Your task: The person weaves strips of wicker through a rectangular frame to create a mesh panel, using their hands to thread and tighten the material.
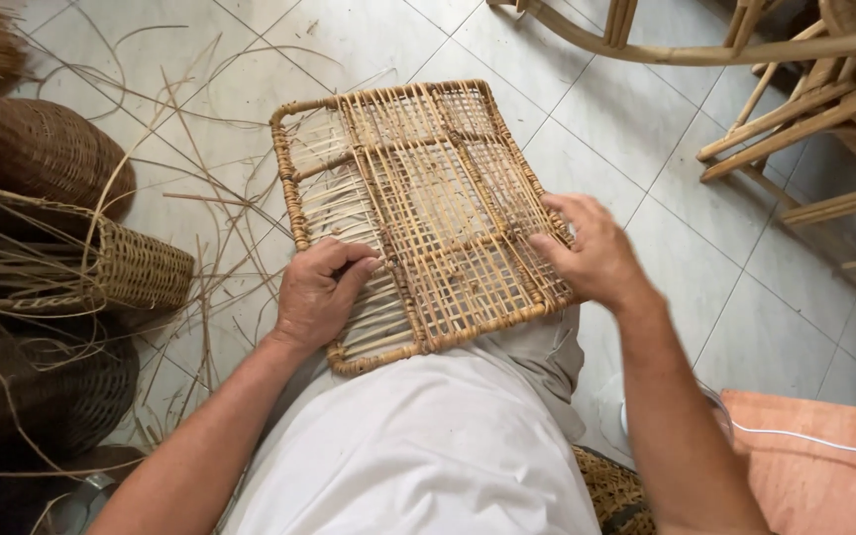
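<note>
Both hands rest on one woven rattan panel (426, 208), which lies tilted across the person's lap, its near edge on the white cloth (418, 446) of the clothing and its far edge out over the tiled floor (636, 129). The left hand (321, 292) lies on the near left part of the panel, fingers bent and pressing on the loose pale strands there; it is not closed around the frame. The right hand (591, 253) sits at the right edge, thumb and fingers curled over the wrapped rim, pinching the weave.

I judge the panel to be light and quite stiff at its thick rim and cross bars, but the open lattice between them looks thin and may crack if one presses in the middle. The best places to hold seem to be the wrapped rim just under each hand, or the thicker bars.

Left of the left hand stand woven baskets (101, 267) with loose cane strips (200, 198) scattered on the floor. Beyond the right hand is a rattan chair frame (795, 109), well apart.
</note>
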